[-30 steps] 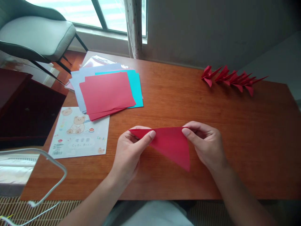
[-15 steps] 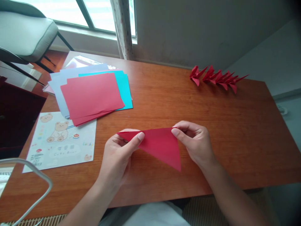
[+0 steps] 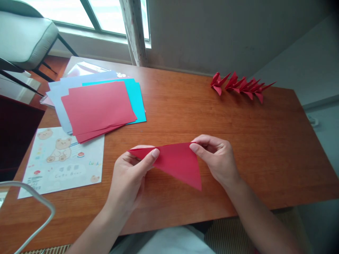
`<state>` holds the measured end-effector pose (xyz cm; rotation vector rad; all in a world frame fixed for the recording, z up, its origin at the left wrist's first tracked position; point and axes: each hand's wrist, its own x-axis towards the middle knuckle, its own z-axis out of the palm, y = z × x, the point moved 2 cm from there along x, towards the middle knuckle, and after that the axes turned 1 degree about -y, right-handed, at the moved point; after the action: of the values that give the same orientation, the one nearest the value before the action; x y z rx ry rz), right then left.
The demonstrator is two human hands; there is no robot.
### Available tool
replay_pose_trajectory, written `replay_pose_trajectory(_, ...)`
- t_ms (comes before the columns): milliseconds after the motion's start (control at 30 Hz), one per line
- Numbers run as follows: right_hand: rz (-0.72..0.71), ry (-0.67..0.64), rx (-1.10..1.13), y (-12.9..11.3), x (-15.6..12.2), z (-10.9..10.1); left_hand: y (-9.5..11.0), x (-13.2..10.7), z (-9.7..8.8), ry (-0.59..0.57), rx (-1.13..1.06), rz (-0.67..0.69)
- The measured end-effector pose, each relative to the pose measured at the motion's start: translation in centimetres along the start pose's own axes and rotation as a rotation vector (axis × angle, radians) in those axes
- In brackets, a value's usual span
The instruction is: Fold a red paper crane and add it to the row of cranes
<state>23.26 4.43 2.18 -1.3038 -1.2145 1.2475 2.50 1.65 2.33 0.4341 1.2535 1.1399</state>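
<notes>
A sheet of red paper (image 3: 177,161), folded into a triangle, is held up between my two hands over the near part of the table. My left hand (image 3: 132,173) pinches its left part, thumb on the front face and fingers behind. At the top right corner, the thumb and fingertips of my right hand (image 3: 217,157) grip the paper. The long fold runs along the top, and one point hangs down at the lower right. Fingers behind the paper are partly hidden.
Red sheets (image 3: 99,107) lie over turquoise paper (image 3: 140,104) and pale sheets at the left of the wooden table (image 3: 169,106). Nearer is a bear-printed sheet (image 3: 79,169). Several folded red paper cranes (image 3: 246,87) stand at the far right. A white cable (image 3: 39,201) curves at the lower left.
The whole view has shifted slightly, so the table and papers appear a little further left. Both hands keep the same grip on the red paper.
</notes>
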Motion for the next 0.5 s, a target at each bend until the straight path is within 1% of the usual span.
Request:
replay_pose_trajectory(367,-0.007,0.009,0.002,0.0,0.15,-0.02,-0.02,0.0,0.09,-0.008,-0.005,0.001)
replay_pose_trajectory(500,0.016,0.004,-0.003,0.06,0.07,-0.08,0.02,-0.04,0.14,-0.002,-0.015,0.012)
